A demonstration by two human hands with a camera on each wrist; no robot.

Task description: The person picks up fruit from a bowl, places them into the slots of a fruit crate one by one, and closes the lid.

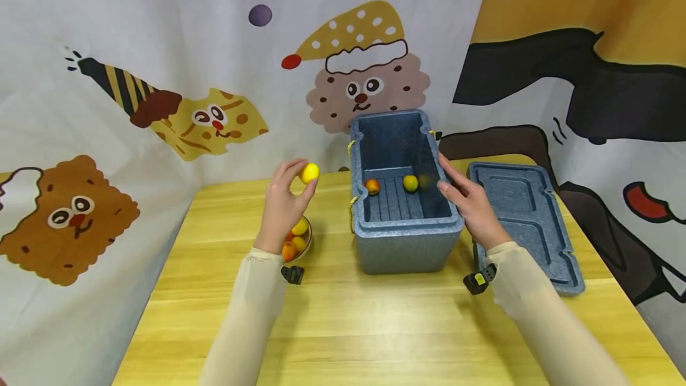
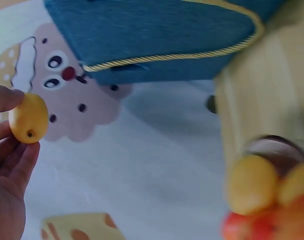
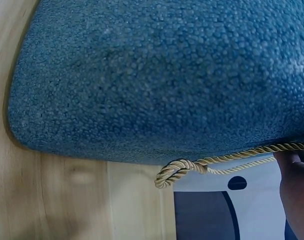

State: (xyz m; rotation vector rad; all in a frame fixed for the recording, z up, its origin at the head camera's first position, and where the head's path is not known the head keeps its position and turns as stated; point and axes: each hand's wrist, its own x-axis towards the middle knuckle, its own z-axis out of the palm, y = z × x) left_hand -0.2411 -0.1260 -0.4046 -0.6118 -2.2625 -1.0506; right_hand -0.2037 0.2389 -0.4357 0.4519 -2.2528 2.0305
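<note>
My left hand (image 1: pixel 284 206) pinches a small oval yellow fruit (image 1: pixel 309 173) between thumb and fingertips, above the table and left of the box. A small dark dimple marks the end of the fruit (image 2: pixel 29 119) in the left wrist view. The bowl (image 1: pixel 309 243), partly covered by this hand and forearm, holds yellow and red-orange fruits. A blue-grey foam box (image 1: pixel 409 252) stands uncovered, with a red-orange fruit (image 1: pixel 372 186) and a yellow-green fruit (image 1: pixel 410 183) on its floor. My right hand (image 1: pixel 474 204) rests against the box's right side near the rim, fingers fairly straight.
The box's lid (image 1: pixel 522 219) lies on the wooden table (image 1: pixel 407 326) to the right. Yellow cord handles (image 2: pixel 187 56) hang on the box's sides; another cord (image 3: pixel 232 157) shows in the right wrist view. A cartoon-printed curtain (image 1: pixel 214 11) hangs behind the table.
</note>
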